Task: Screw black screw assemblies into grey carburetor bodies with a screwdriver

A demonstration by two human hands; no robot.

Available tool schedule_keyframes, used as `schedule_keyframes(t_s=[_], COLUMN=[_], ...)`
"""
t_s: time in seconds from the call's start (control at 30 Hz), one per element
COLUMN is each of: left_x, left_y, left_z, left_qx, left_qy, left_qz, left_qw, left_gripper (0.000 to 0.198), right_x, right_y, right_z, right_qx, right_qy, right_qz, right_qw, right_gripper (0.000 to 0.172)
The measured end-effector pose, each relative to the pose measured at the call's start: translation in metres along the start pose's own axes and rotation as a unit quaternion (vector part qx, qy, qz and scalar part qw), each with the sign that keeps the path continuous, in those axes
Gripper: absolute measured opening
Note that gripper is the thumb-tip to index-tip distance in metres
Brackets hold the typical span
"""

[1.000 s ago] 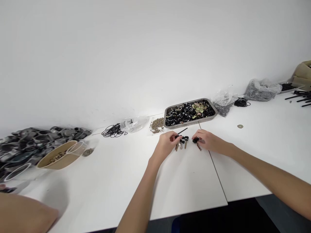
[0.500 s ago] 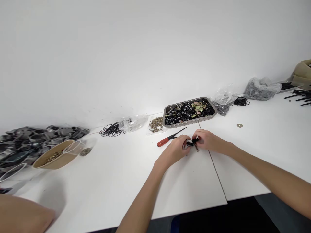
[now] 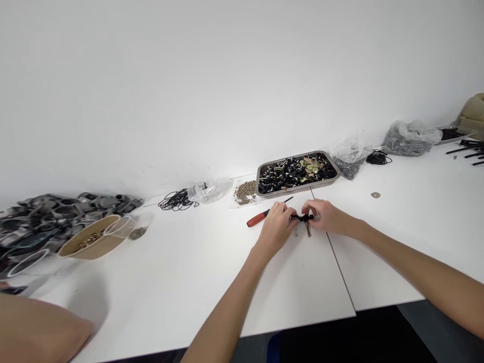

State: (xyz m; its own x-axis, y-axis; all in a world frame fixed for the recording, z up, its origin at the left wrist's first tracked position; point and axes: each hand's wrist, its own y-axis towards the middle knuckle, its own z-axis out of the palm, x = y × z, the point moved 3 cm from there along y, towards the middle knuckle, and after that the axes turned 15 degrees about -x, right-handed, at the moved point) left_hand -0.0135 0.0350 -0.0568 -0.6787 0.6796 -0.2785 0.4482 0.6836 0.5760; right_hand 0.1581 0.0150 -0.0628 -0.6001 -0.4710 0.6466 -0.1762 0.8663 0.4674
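My left hand (image 3: 278, 224) and my right hand (image 3: 325, 217) meet over the middle of the white worktop (image 3: 212, 282), each closed in a fingertip pinch on one end of a small black assembly (image 3: 302, 218). The small black assembly is a short, dark row of plastic pieces. Two short brownish metal pins (image 3: 309, 230) hang from its underside toward the worktop; whether their tips touch it cannot be told. Its long axis runs left to right between my two hands, roughly parallel to the back edge of the worktop, with the pins pointing down and slightly toward me.

Just beyond my left hand lies a red-handled screwdriver (image 3: 257, 219), its dark shaft angled away to the right toward a shallow grey metal tray (image 3: 295, 190) filled with black rings and greenish-brass washers. Left of the tray sit a heap of small brass-coloured pieces (image 3: 244, 191), a clear plastic bag (image 3: 209, 189) and a tangle of thin black rubber rings (image 3: 176, 200). A single metal washer (image 3: 375, 195) lies apart on the right, and bags of dark parts (image 3: 410, 137) stand along the back.

At far left are a brown paper bowl (image 3: 93, 242) and a pile of grey-black moulded parts (image 3: 45, 217). Another person's arm (image 3: 38, 333) rests at the lower left corner. The worktop is made of white panels joined at a seam (image 3: 336, 262) and backs onto a plain white wall (image 3: 227, 75).
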Motion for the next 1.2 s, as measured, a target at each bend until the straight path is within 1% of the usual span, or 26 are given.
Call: schedule_keyframes(t_s=[0.1, 0.23, 0.33, 0.4, 0.43, 0.5, 0.57, 0.63, 0.7, 0.77, 0.8, 0.87, 0.93, 1.0, 1.1, 1.2], left_x=[0.003, 0.006, 0.011, 0.016, 0.019, 0.026, 0.031, 0.034, 0.034, 0.033, 0.031, 0.028, 0.026, 0.025, 0.022, 0.019], left_y=[-0.002, -0.002, 0.001, 0.004, 0.006, 0.009, 0.011, 0.011, 0.008, 0.006, 0.005, 0.005, 0.005, 0.006, 0.005, 0.005], left_z=[0.008, 0.012, 0.006, -0.002, -0.008, -0.018, -0.027, -0.031, -0.029, -0.024, -0.022, -0.018, -0.017, -0.017, -0.016, -0.013], left_qx=[-0.05, -0.101, -0.13, -0.137, -0.136, -0.115, -0.077, -0.029, 0.02, 0.064, 0.079, 0.089, 0.096, 0.106, 0.113, 0.112], left_qy=[0.0, -0.009, -0.05, -0.087, -0.096, -0.087, -0.044, 0.012, 0.054, 0.072, 0.074, 0.067, 0.03, -0.034, -0.164, -0.286], left_qz=[0.009, -0.01, -0.053, -0.102, -0.132, -0.197, -0.248, -0.279, -0.298, -0.301, -0.293, -0.273, -0.279, -0.317, -0.37, -0.402], left_qw=[0.999, 0.995, 0.989, 0.981, 0.977, 0.97, 0.965, 0.96, 0.953, 0.949, 0.95, 0.955, 0.955, 0.942, 0.907, 0.863], left_gripper=[0.009, 0.022, 0.019, 0.012, 0.013, 0.017, 0.017, 0.016, 0.018, 0.022, 0.023, 0.025, 0.025, 0.025, 0.026, 0.029], right_x=[-0.008, -0.019, -0.019, -0.014, -0.011, -0.005, -0.001, 0.001, 0.004, 0.008, 0.01, 0.013, 0.016, 0.017, 0.016, 0.011], right_y=[0.0, 0.001, 0.001, 0.001, 0.001, 0.001, 0.0, 0.0, -0.001, -0.002, -0.002, -0.002, -0.002, -0.002, -0.001, 0.0], right_z=[0.001, 0.003, 0.002, -0.001, -0.002, -0.007, -0.011, -0.013, -0.012, -0.011, -0.011, -0.011, -0.012, -0.013, -0.013, -0.012], right_qx=[-0.014, -0.021, -0.027, -0.034, -0.041, -0.059, -0.069, -0.05, -0.02, -0.004, 0.0, 0.008, 0.019, 0.031, 0.05, 0.061], right_qy=[0.005, -0.01, -0.027, -0.042, -0.052, -0.075, -0.096, -0.122, -0.153, -0.166, -0.157, -0.12, -0.074, -0.034, 0.014, 0.059], right_qz=[0.002, 0.001, -0.009, -0.013, -0.01, 0.019, 0.077, 0.138, 0.174, 0.191, 0.201, 0.223, 0.243, 0.253, 0.262, 0.288], right_qw=[1.0, 1.0, 0.999, 0.998, 0.998, 0.995, 0.99, 0.982, 0.973, 0.967, 0.967, 0.967, 0.967, 0.966, 0.964, 0.954], right_gripper=[0.018, 0.019, 0.029, 0.035, 0.037, 0.037, 0.034, 0.029, 0.028, 0.029, 0.03, 0.031, 0.031, 0.032, 0.033, 0.037])
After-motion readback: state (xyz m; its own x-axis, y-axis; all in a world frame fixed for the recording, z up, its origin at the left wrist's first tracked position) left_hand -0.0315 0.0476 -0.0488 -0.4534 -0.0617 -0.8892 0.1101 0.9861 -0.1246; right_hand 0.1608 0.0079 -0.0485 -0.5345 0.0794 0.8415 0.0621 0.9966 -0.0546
